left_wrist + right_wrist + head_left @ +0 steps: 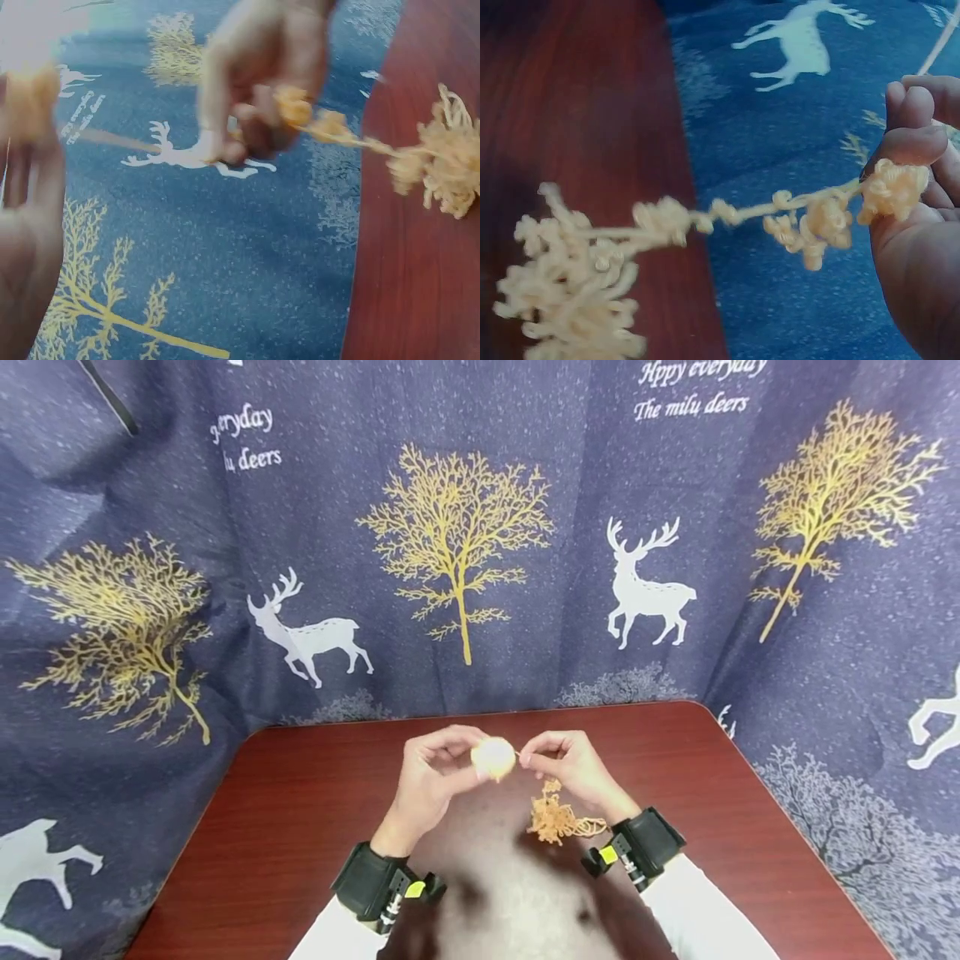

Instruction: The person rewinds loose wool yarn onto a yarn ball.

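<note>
My left hand holds a small ball of yarn, bleached bright in the head view, between thumb and fingers. In the left wrist view, the yarn ball looks orange and glares at its top. Just to its right, my right hand pinches the yarn, and a short strand spans the gap to the ball. From the right hand in the right wrist view hangs knobbly, looped yarn. It leads down to a tangled heap of peach yarn on the table.
The reddish-brown table has a bright glare and hand shadows near its front. Behind it and at both sides hangs a dark blue curtain printed with white deer and golden trees. Black camera straps wrap both wrists.
</note>
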`<state>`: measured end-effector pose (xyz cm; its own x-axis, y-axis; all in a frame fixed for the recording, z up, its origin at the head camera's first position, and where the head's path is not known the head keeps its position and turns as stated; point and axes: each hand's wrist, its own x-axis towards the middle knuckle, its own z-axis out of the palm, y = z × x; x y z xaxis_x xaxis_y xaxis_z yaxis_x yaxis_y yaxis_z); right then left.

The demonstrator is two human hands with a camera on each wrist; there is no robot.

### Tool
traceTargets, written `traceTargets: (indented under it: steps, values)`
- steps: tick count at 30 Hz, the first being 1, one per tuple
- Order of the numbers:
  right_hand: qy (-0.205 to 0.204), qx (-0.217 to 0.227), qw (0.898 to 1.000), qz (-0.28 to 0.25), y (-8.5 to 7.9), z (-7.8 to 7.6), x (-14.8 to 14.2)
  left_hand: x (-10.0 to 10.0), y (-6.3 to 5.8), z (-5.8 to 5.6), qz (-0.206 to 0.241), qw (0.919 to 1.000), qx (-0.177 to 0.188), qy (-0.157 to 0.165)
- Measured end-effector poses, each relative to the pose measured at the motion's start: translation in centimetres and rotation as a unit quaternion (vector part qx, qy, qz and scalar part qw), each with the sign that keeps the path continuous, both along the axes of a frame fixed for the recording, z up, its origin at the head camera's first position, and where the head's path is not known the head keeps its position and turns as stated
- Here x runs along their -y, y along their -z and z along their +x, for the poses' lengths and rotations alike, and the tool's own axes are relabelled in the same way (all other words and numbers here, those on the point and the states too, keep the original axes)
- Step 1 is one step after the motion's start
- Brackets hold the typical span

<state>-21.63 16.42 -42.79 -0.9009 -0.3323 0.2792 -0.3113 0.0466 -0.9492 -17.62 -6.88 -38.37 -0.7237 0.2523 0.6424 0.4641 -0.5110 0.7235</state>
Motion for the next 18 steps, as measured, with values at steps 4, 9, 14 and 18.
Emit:
traceTargets:
  steps: [4,9,14,18]
  values:
    - [-0.01,-0.023,0.999,0.039,0.7,1.1,0.8,-0.4,0.0,-0.8,0.094,0.9853,0.082,-0.116]
    - [-0.009,-0.072,0.993,0.09,0.4,2.8,1.1,-0.2,1.5,-2.2,0.016,0.9553,0.086,-0.282]
    - [-0.002,-0.114,0.986,0.123,-1.7,3.6,0.7,0.4,4.1,-3.1,-0.202,0.8871,-0.017,-0.415]
    - [-0.003,-0.131,0.986,0.108,-4.0,3.0,0.2,0.6,5.6,-3.0,-0.314,0.863,-0.053,-0.393]
